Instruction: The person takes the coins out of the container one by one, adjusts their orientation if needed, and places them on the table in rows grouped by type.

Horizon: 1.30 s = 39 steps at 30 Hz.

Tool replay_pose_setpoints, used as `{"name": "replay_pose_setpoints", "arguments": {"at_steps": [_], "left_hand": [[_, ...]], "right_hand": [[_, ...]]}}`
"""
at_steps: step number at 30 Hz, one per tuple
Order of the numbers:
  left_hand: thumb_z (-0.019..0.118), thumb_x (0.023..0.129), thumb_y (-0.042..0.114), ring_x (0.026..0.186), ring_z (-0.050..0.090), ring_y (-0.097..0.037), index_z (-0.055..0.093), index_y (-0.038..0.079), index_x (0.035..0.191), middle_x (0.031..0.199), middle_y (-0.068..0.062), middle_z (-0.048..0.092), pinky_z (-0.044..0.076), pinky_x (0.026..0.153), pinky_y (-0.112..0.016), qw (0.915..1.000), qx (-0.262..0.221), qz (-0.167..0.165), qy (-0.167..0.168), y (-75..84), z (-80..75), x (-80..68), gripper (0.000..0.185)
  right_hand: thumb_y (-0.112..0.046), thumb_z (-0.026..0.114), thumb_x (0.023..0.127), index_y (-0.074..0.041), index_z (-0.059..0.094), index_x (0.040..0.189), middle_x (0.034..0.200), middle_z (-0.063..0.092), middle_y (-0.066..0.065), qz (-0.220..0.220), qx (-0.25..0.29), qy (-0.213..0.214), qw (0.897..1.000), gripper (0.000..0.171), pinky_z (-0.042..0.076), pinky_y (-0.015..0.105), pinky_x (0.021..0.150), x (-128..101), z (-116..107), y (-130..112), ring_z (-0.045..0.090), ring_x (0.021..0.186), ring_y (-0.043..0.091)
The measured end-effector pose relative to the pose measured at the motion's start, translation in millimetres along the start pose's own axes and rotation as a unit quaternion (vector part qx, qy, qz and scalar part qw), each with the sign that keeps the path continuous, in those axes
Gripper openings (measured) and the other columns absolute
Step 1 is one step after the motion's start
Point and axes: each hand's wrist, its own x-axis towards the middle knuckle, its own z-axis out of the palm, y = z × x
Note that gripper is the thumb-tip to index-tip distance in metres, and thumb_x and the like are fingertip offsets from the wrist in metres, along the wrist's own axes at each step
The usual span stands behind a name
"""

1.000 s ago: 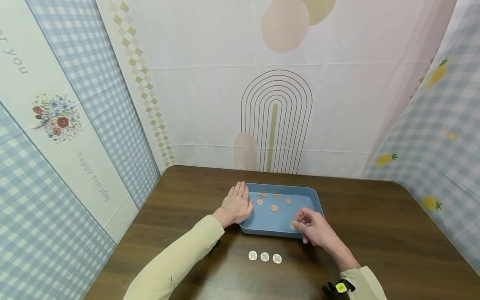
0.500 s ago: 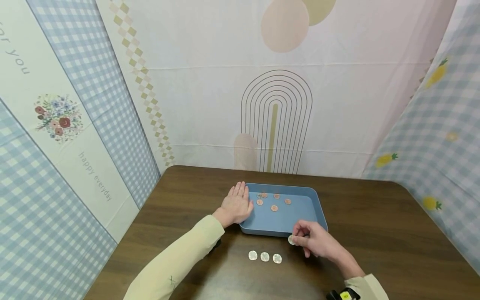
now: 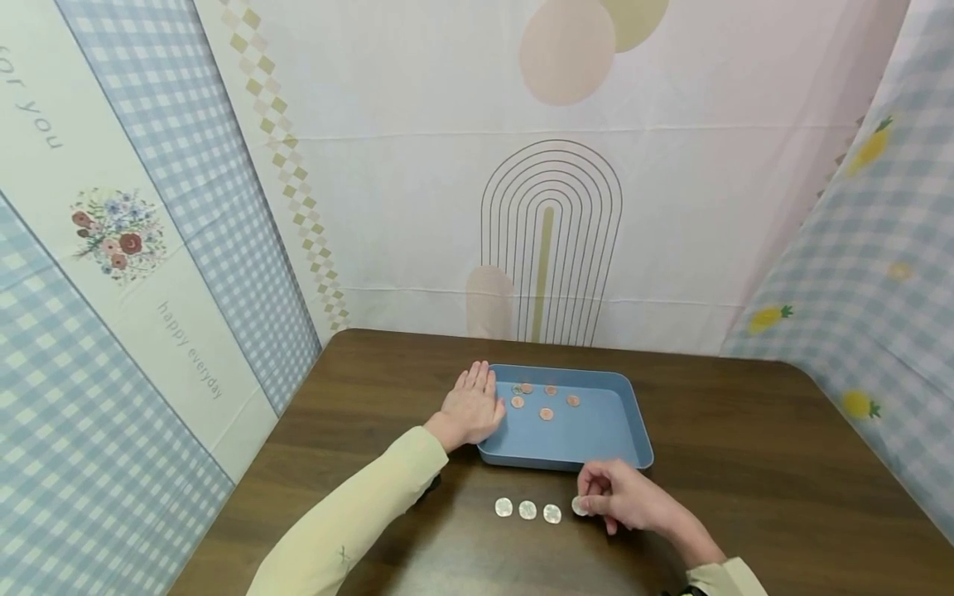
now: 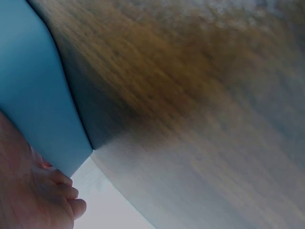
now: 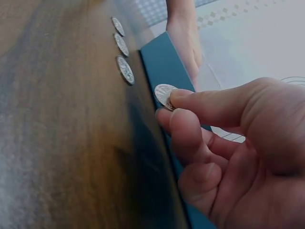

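My right hand [image 3: 622, 497] pinches a silver coin [image 5: 164, 94] between thumb and fingertips, just in front of the tray's near right corner. Left of it on the table, three silver coins [image 3: 527, 510] lie in a row. The blue tray [image 3: 589, 463] holds several copper-coloured coins [image 3: 546, 414] toward its back left, and a darker coin [image 3: 517, 389] lies beside one of them. With straight fingers, my left hand [image 3: 471, 406] rests on the tray's left rim. In the left wrist view, the left fingers [image 4: 62, 191] show against the tray's side wall.
The dark wooden table [image 3: 715, 447] extends around the tray on all sides. A printed cloth [image 3: 417, 207] hangs behind its far edge, and checked cloths [image 3: 842, 273] hang at the left and right.
Holding the silver coin, my right hand has come out of the tray, over its near rim, toward the right end of the coin row. The left hand stays where it was.
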Motion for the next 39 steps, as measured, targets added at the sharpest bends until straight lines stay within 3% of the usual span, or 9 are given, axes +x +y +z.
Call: {"name": "replay_pose_setpoints", "arguments": {"at_steps": [7, 10, 15, 23, 39], "left_hand": [[0.021, 0.104, 0.039, 0.153, 0.014, -0.03, 0.023, -0.001, 0.155, 0.164, -0.019, 0.016, 0.016, 0.124, -0.042, 1.0, 0.004, -0.002, 0.002, 1.4, -0.1, 4.1, 0.065], [0.021, 0.104, 0.04, 0.154, 0.012, -0.03, 0.022, -0.001, 0.155, 0.164, -0.019, 0.015, 0.016, 0.124, -0.042, 1.0, 0.002, -0.003, 0.001, 1.8, -0.7, 6.0, 0.065], [0.021, 0.104, 0.039, 0.153, 0.013, -0.03, 0.023, 0.0, 0.155, 0.164, -0.019, 0.016, 0.017, 0.124, -0.042, 1.0, 0.005, -0.006, 0.002, 2.1, -1.0, 8.0, 0.065], [0.021, 0.104, 0.039, 0.153, 0.014, -0.03, 0.022, 0.0, 0.155, 0.164, -0.019, 0.016, 0.016, 0.124, -0.042, 1.0, -0.001, -0.009, 0.003, 2.9, 1.0, 11.0, 0.065], [0.021, 0.104, 0.04, 0.153, 0.014, -0.03, 0.023, 0.0, 0.155, 0.164, -0.019, 0.016, 0.016, 0.124, -0.042, 1.0, 0.002, -0.003, 0.001, 0.5, 1.7, 5.5, 0.065]], "right_hand": [[-0.019, 0.072, 0.088, -0.009, 0.059, 0.081, 0.06, 0.057, -0.001, 0.035, -0.046, -0.008, 0.998, 0.018, 0.038, 0.02, 0.036, 2.3, -0.8, 2.8, 0.052, 0.042, 0.008], [-0.019, 0.073, 0.087, -0.01, 0.06, 0.08, 0.06, 0.054, -0.007, 0.035, -0.061, -0.009, 0.997, 0.017, 0.039, 0.021, 0.037, 4.3, -1.8, 4.4, 0.049, 0.042, 0.005], [-0.019, 0.075, 0.085, -0.011, 0.06, 0.078, 0.06, 0.052, -0.009, 0.024, -0.089, 0.001, 0.996, 0.019, 0.041, 0.022, 0.041, 8.6, -2.9, 6.4, 0.047, 0.044, 0.002], [-0.02, 0.076, 0.083, -0.017, 0.058, 0.074, 0.06, 0.05, -0.015, 0.004, -0.174, 0.025, 0.984, 0.021, 0.04, 0.019, 0.051, 12.5, -3.5, 7.9, 0.045, 0.053, -0.004], [-0.018, 0.076, 0.082, -0.017, 0.054, 0.074, 0.06, 0.047, -0.013, 0.026, -0.196, 0.03, 0.98, 0.024, 0.037, 0.02, 0.051, 11.4, 8.1, -1.3, 0.043, 0.054, -0.002]]}}
